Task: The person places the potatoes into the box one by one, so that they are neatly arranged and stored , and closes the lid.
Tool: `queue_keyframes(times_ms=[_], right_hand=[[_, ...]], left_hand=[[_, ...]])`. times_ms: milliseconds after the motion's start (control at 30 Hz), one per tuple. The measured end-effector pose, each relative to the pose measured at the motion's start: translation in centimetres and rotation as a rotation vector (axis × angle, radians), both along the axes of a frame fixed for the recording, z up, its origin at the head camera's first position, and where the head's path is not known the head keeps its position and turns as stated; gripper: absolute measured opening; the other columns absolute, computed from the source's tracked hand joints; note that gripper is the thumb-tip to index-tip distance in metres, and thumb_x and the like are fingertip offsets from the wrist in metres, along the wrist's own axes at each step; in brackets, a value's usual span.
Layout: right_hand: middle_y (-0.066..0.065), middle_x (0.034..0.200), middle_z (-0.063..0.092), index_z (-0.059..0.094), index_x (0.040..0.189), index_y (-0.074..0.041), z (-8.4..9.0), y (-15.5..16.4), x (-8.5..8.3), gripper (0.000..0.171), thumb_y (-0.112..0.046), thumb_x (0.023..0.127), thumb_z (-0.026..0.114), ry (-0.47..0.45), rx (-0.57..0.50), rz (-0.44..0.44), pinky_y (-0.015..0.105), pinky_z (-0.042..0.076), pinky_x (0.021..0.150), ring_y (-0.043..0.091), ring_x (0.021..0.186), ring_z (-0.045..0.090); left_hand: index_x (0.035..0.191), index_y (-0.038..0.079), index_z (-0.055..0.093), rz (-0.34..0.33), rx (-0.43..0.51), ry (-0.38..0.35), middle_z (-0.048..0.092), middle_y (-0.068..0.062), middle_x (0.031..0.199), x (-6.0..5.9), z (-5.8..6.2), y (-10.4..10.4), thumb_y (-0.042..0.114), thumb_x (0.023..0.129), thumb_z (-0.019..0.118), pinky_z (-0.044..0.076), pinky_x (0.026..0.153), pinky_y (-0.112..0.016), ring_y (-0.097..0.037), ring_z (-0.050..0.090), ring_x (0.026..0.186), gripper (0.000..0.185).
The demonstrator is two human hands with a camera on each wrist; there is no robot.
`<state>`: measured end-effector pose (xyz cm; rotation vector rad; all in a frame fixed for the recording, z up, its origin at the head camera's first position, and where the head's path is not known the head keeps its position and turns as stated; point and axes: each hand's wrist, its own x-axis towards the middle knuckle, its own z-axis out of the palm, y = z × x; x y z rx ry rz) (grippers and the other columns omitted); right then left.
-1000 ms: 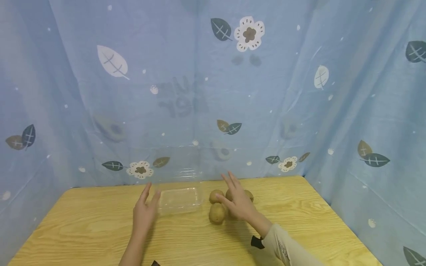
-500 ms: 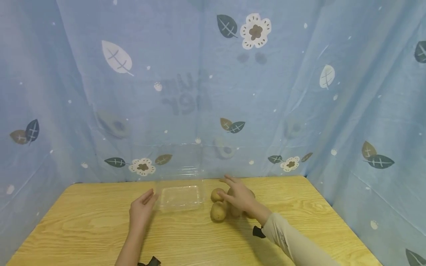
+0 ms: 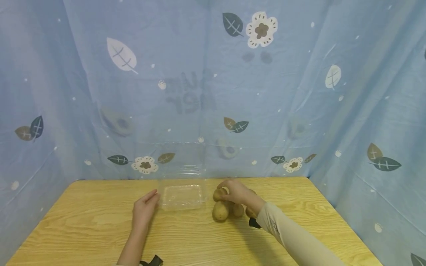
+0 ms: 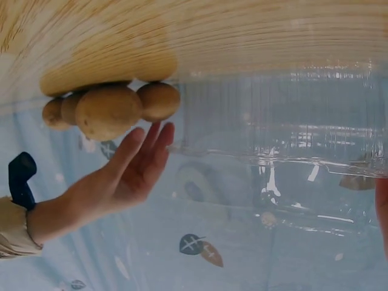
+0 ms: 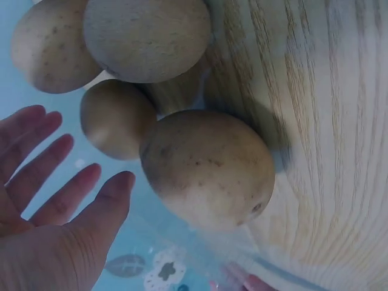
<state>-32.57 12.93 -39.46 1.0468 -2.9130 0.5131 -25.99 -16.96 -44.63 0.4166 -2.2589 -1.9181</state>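
A: Potatoes point(image 3: 221, 210) are sitting in a tight cluster on the table point(image 3: 83, 225), just right of the clear tray point(image 3: 182, 196). Four are showing in the right wrist view, touching one another. My reading: they are grouped there so the right hand can reach them without crossing the tray.

B: And the tray itself?

A: Tray is lying flat near the table's far edge, its clear lid point(image 3: 181, 159) standing up behind it against the curtain point(image 3: 299, 92). It is lying between the two hands, with its cavity facing up.

B: Left hand point(image 3: 144, 210)?

A: It is resting on the table just left of the tray, fingers straight and together, tips at or just short of the tray's left rim. I cannot tell whether they are touching it. It is holding nothing. Judgement: it is placed to steady the tray.

B: Right hand point(image 3: 237, 194)?

A: It is arching over the far potatoes. In the wrist views the fingers point(image 5: 73, 194) are spread and only loosely bent, palm facing the cluster, with a gap showing between fingertips and skins. So it is wide, not yet closing on any potato, hovering close to the farthest one point(image 3: 219, 194).
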Motion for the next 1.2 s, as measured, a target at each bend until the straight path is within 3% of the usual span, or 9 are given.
queue_keyframes(times_ms=[300, 467, 633, 967, 1200], right_hand=[[0.014, 0.104, 0.065, 0.063, 0.105, 0.001, -0.8, -0.8, -0.8, 0.031, -0.013, 0.078, 0.07, 0.005, 0.059, -0.018, 0.042, 0.048, 0.087, 0.029, 0.097, 0.059], [0.013, 0.101, 0.066, 0.064, 0.105, 0.0, -1.1, -1.2, -1.4, 0.034, -0.015, 0.076, 0.072, -0.016, 0.074, -0.059, 0.04, 0.051, 0.082, 0.027, 0.092, 0.06], [0.011, 0.103, 0.066, 0.065, 0.105, -0.002, -1.5, -1.5, -1.9, 0.034, -0.017, 0.076, 0.072, -0.017, 0.093, -0.058, 0.04, 0.049, 0.087, 0.027, 0.098, 0.059], [0.012, 0.107, 0.064, 0.062, 0.109, -0.001, -1.7, -2.2, -2.4, 0.037, -0.018, 0.077, 0.071, -0.081, 0.109, -0.071, 0.041, 0.048, 0.089, 0.028, 0.102, 0.058], [0.014, 0.105, 0.064, 0.062, 0.108, 0.001, -1.7, -2.6, -2.7, 0.039, -0.014, 0.074, 0.072, -0.101, 0.132, -0.084, 0.04, 0.048, 0.09, 0.029, 0.101, 0.058]], left_hand=[[0.132, -0.001, 0.045, 0.01, 0.06, 0.014, 0.046, -0.023, 0.132, -0.4, -0.4, -0.1, 0.024, 0.092, 0.052, 0.052, 0.081, -0.022, -0.029, 0.055, 0.109, 0.047], [0.13, -0.001, 0.048, 0.008, 0.068, 0.004, 0.043, -0.021, 0.135, -0.6, -0.6, 0.0, 0.022, 0.092, 0.052, 0.051, 0.087, -0.03, -0.03, 0.055, 0.107, 0.044], [0.133, 0.001, 0.045, -0.008, 0.096, -0.022, 0.039, -0.02, 0.139, -0.6, -0.5, 0.0, 0.024, 0.092, 0.05, 0.048, 0.091, -0.037, -0.032, 0.053, 0.11, 0.047], [0.133, 0.001, 0.044, -0.019, 0.162, -0.04, 0.039, -0.021, 0.139, -1.1, -0.5, 0.0, 0.024, 0.094, 0.049, 0.05, 0.086, -0.022, -0.031, 0.047, 0.117, 0.046], [0.134, 0.0, 0.043, -0.034, 0.15, -0.034, 0.035, -0.02, 0.141, -0.9, -0.8, 0.1, 0.023, 0.095, 0.047, 0.044, 0.097, -0.038, -0.032, 0.045, 0.119, 0.045]])
